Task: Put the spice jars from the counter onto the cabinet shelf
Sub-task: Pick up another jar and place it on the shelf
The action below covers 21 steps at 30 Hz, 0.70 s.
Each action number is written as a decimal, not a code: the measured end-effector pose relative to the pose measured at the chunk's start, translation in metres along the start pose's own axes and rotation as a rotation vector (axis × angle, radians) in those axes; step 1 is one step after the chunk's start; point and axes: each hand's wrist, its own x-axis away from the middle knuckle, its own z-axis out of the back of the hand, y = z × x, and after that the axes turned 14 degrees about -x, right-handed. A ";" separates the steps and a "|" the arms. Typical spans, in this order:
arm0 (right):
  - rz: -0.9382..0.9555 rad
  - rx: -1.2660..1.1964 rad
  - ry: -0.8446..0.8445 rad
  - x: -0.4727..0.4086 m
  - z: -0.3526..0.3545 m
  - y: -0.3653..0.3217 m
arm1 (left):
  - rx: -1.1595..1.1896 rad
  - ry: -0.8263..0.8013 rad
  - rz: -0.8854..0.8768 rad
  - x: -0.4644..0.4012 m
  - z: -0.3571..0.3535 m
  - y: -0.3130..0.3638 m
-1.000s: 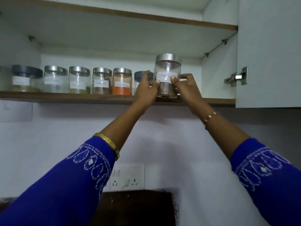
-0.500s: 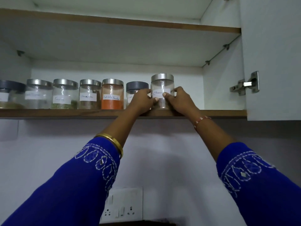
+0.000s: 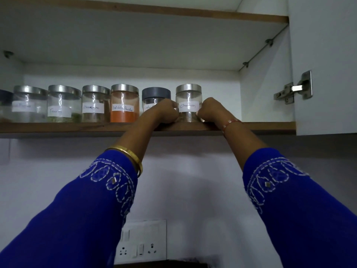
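Observation:
A clear spice jar (image 3: 189,97) with a steel lid and a handwritten white label stands on the wooden cabinet shelf (image 3: 58,127), at the right end of a row. My left hand (image 3: 165,112) grips its left side and my right hand (image 3: 211,111) grips its right side, fingers curled around the lower part. To its left stand a dark-lidded jar (image 3: 156,95), a red chilli powder jar (image 3: 124,104) and several more steel-lidded jars (image 3: 63,103). The counter is out of view.
The open cabinet door (image 3: 324,64) with its metal hinge (image 3: 295,89) hangs at the right. The shelf has bare room between the held jar and the cabinet's right wall (image 3: 264,89). A switch and socket plate (image 3: 142,241) sits on the wall below.
The jar went from in front of the shelf edge back onto the shelf beside the dark-lidded jar. Both hands have slid lower on it. My head has moved closer and tilted up.

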 end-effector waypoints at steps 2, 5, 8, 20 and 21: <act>0.011 0.000 0.002 0.002 0.002 0.000 | -0.017 0.010 -0.017 0.001 -0.001 0.000; 0.038 -0.011 0.023 0.008 0.004 0.002 | -0.047 0.051 -0.025 0.003 -0.004 0.002; 0.059 -0.065 0.075 0.017 0.004 0.003 | -0.018 0.101 -0.015 0.004 -0.006 0.002; 0.365 -0.187 0.142 0.107 -0.016 0.008 | 0.179 0.615 -0.150 0.091 -0.029 0.002; 0.371 -0.228 0.151 0.122 -0.020 0.010 | 0.221 0.630 -0.161 0.106 -0.034 0.000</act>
